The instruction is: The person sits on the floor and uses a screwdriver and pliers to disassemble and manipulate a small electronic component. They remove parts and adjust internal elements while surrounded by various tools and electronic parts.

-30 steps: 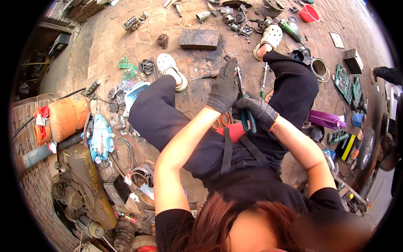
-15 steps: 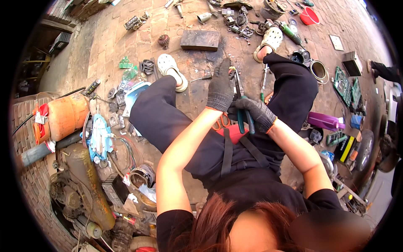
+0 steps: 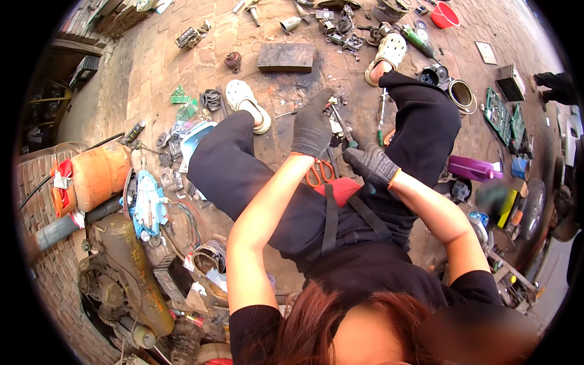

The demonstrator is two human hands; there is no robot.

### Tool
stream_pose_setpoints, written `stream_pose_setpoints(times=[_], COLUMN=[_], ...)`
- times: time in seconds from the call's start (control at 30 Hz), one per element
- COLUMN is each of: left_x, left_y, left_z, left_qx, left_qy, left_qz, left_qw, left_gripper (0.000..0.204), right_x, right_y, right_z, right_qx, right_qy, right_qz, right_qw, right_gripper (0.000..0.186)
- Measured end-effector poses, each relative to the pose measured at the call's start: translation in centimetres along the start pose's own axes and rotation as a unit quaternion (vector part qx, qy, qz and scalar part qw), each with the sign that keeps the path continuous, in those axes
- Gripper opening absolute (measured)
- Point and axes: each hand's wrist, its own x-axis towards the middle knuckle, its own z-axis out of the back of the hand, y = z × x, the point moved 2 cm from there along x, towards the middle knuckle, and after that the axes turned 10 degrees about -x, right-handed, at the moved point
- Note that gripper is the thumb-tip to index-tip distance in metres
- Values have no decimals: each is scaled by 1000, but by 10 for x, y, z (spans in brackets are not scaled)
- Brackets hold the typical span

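Observation:
My left hand (image 3: 312, 126), in a dark grey knit glove, reaches forward over the ground between my knees. Its fingers are closed at the tip around something small, mostly hidden. Gloved alike, my right hand (image 3: 373, 164) grips pliers (image 3: 342, 125). Their metal part slants up toward my left fingertips; the glove hides most of the teal handles. Orange-handled scissors (image 3: 320, 174) and a red pouch (image 3: 344, 191) with black straps lie at my lap, just below the hands.
A dark metal block (image 3: 285, 57) lies ahead on the brick ground. An angle grinder (image 3: 418, 41) and a red bucket (image 3: 444, 16) are farther right. A green tool case (image 3: 497, 117) lies open at right. An orange gas cylinder (image 3: 101, 174) stands at left; a screwdriver (image 3: 381, 125) lies beside my right leg.
My left hand has shifted slightly left and down. My right hand has turned, and the pliers' teal handles, plainly seen before, are now mostly hidden.

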Motion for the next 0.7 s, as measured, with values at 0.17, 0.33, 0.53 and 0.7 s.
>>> stream_pose_setpoints(times=[0.17,0.33,0.53,0.7], left_x=[2,5,3,5], left_y=[9,16,60,61], left_z=[7,9,2,9], left_qx=[-66,-77,-144,-151], left_qy=[19,32,-29,-57], left_qz=[60,120,139,174], left_qw=[996,989,979,971], left_gripper=[51,48,43,42], right_x=[0,13,21,50], right_y=[1,-15,1,-3], right_z=[-2,-7,-11,-12], right_qx=[-166,-281,-369,-441], right_qy=[-96,-122,-112,-134], right_qz=[123,127,92,133], right_qw=[974,944,918,877], right_gripper=[28,59,51,46])
